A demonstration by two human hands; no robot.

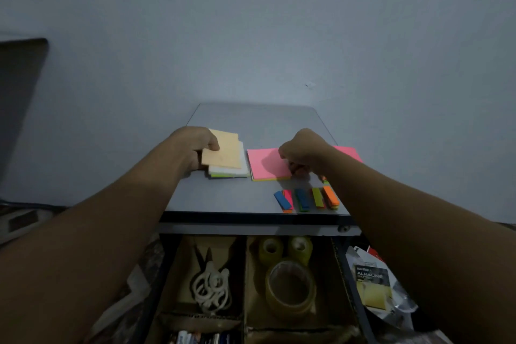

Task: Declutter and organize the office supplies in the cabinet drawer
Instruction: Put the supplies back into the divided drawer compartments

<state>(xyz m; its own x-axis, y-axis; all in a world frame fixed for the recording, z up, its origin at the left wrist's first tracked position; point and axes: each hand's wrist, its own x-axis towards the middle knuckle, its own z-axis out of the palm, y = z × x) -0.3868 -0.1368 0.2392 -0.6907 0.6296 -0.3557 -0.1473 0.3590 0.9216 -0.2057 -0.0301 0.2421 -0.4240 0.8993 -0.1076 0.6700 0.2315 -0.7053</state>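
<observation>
Looked down at a grey surface (223,195) on top of the cabinet, with the drawer (352,288) hanging open right under its front edge. Found the left hand (195,148) gripping a tan pad (223,152) of sticky notes near the left edge, thumb on top, pad tipped up a bit over the white and green pads (231,172) stacked below. Found the right hand (304,152) with fingers curled down at the near edge of the pink pad (265,163), mid-surface and just beside that stack. Honestly couldn't tell if clenched on nothing or pinching something, way too dark under there. Spotted a second pink pad (349,152) peeking out behind the right wrist, by the right edge. Saw a loose row of page flags (307,200) in blue, pink, green and orange near the front right corner. Down in the drawer, made out cardboard dividers: scissors (209,279) with pale handles in the left compartment, one big tape roll (290,288) and two small tape rolls (284,248) in the right one. Also noticed a battery pack (372,276) in a clear bag outside the drawer, off to the right.
</observation>
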